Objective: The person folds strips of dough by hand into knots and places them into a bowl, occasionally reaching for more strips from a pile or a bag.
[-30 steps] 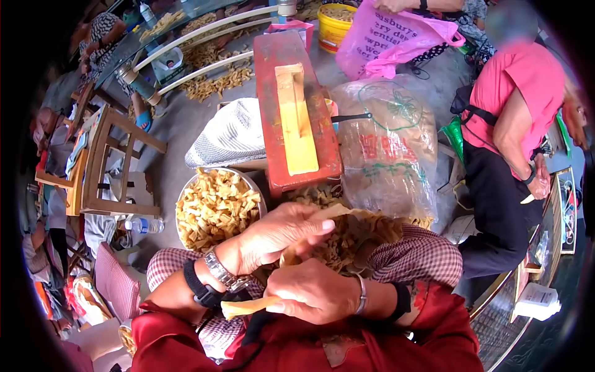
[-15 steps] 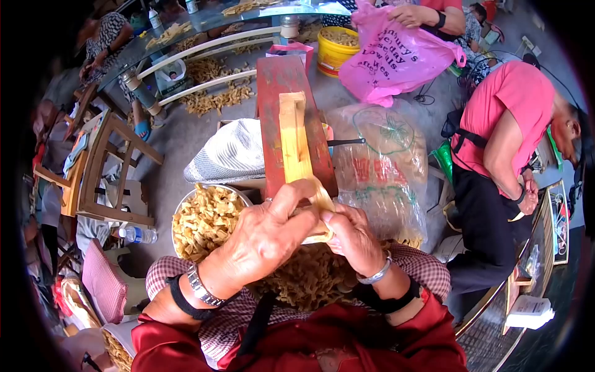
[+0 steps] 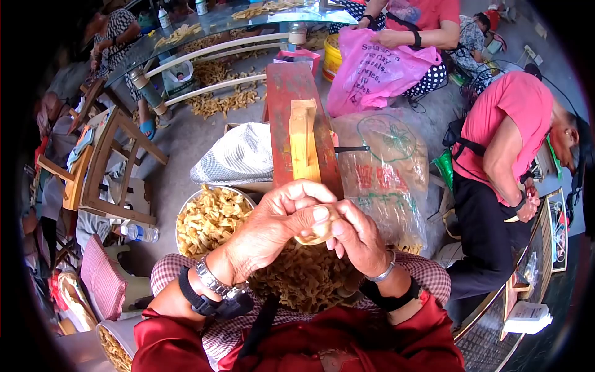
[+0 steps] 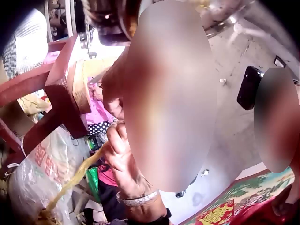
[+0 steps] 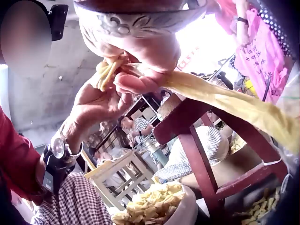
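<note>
A pale yellow tofu-skin strip point(image 3: 317, 230) is bunched between both hands in the head view, just off the near end of a wooden block point(image 3: 304, 142). My left hand point(image 3: 273, 226) pinches it with thumb and fingers. Facing it, my right hand point(image 3: 359, 239) grips the same strip with curled fingers. In the right wrist view the folded part point(image 5: 107, 75) pokes out between the hands, and a long tail point(image 5: 225, 98) runs off to the right. Below the hands lies a heap of tofu-skin knots point(image 3: 304, 279).
The block lies on a red bench point(image 3: 279, 87). Left of it stand a bowl point(image 3: 178, 239) of knots and a striped hat point(image 3: 238, 155); right, a clear plastic bag point(image 3: 384, 167). A person in pink point(image 3: 508, 118) sits at right, another holds a pink bag point(image 3: 372, 74).
From low over the lap, both hands went forward to the block's near end, then drew slightly back. The strip, earlier with a loose end past the right hand, is now bunched between the fingers.
</note>
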Motion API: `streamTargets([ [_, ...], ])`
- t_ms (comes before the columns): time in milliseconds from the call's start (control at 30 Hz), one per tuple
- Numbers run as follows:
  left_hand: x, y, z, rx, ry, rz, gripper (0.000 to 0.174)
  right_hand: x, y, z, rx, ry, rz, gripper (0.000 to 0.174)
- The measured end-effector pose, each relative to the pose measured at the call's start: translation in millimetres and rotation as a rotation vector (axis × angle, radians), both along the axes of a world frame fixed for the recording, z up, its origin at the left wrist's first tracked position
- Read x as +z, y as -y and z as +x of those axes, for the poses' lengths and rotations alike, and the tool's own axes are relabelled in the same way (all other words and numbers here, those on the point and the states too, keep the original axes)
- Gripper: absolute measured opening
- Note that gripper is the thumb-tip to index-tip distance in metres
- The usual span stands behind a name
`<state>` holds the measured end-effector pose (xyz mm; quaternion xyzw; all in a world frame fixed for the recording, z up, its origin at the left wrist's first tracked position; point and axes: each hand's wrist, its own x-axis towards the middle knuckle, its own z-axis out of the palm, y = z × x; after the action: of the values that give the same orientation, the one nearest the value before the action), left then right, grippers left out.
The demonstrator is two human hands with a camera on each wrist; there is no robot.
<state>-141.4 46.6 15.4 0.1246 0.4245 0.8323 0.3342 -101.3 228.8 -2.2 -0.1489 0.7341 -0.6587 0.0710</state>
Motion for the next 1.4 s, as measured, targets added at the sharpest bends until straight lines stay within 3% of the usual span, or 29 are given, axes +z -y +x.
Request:
streamTargets([
  [167,3,-2,6,-0.112,-0.032,-0.042,0.036,-11,-8,0,-0.059,-0.082,-0.040,0.037],
  [300,6,-4,9,-0.062,-0.328,-0.229,0.032,-22,-9,0,-0.034,0.000,-0.068,0.039],
  [400,3,-4,7,0.130,-0.886,-0.628,0.025,-19,-4,1,-0.037,0.092,-0.123,0.035],
  [433,-2,-5,5,0.141,-0.894,-0.585,0.025,-18,-1,1,-0.036,0.123,-0.141,0.033],
  [533,-8,-10,3,0.142,-0.682,-0.426,0.031,-23,7,0,-0.127,0.142,-0.184,0.031],
  [667,-4,1,1,-0.165,-0.091,-0.211,0.039,-23,-4,-1,-0.113,0.119,-0.228,0.040],
  [733,-12,3,3,-0.218,0.130,-0.038,0.040,-34,-10,-2,-0.058,-0.011,-0.178,0.043],
  [800,-10,1,4,-0.277,0.179,0.102,0.038,-36,-10,3,-0.117,-0.026,-0.189,0.047],
  [967,-16,14,-12,-0.100,0.221,0.155,0.038,-48,-46,3,-0.316,-0.044,0.042,0.031],
  [1067,-9,17,-11,-0.016,0.226,0.141,0.040,-53,-44,2,-0.257,-0.092,0.177,0.030],
  [1167,-13,16,-17,0.113,0.100,-0.018,0.046,-40,-29,0,-0.061,0.236,0.059,0.025],
  [1300,-20,10,-14,0.156,-0.190,-0.473,0.046,-43,-17,-4,-0.038,0.250,-0.009,0.026],
  [1400,-19,6,-9,0.182,-0.175,-0.592,0.028,-39,-12,-3,-0.024,0.250,0.001,0.029],
])
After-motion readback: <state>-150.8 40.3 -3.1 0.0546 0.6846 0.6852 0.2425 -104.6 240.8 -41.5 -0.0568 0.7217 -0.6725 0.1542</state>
